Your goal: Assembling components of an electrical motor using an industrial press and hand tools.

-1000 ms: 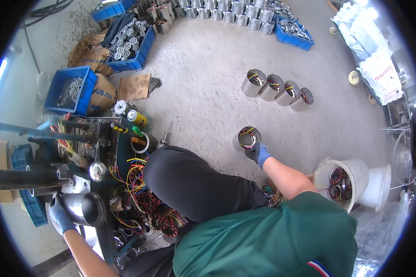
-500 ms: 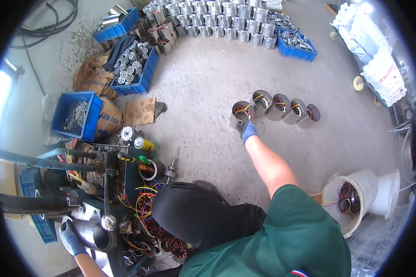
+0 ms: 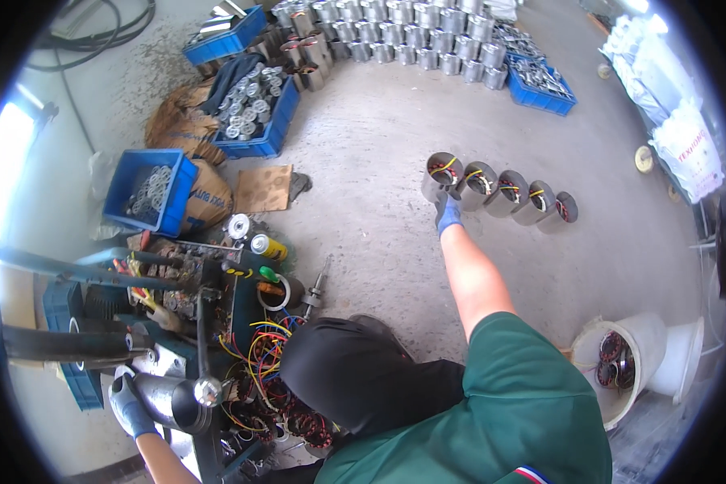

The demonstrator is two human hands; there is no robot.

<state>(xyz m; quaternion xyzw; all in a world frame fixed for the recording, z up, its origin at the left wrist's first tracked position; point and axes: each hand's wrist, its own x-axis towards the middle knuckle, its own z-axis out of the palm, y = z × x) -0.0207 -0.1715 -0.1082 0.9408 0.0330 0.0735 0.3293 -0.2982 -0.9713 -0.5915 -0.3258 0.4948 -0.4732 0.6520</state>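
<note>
Grey-floored workshop beside a pale, stained wall

A wide floor [image 3: 363, 262] of grey concrete, scuffed and speckled, fills the middle. Along the left runs a pale wall [image 3: 165, 40], blotched with dark marks. A bright white patch of light [image 3: 6, 133], window or lamp unclear, glares at far left. At right, a castor wheel [image 3: 644, 159] shows beneath white sacks [image 3: 690, 153].

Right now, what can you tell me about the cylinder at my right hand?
The cylinder is a grey, metallic-looking tube, its open mouth facing up. A yellow wire crosses inside, with what look like dark reddish windings below. It appears to stand upright on the floor, at the left end of a row with four similar tubes. Your gloved right hand is at its near side, hiding part of it; whether it touches the next tube is unclear.
</note>
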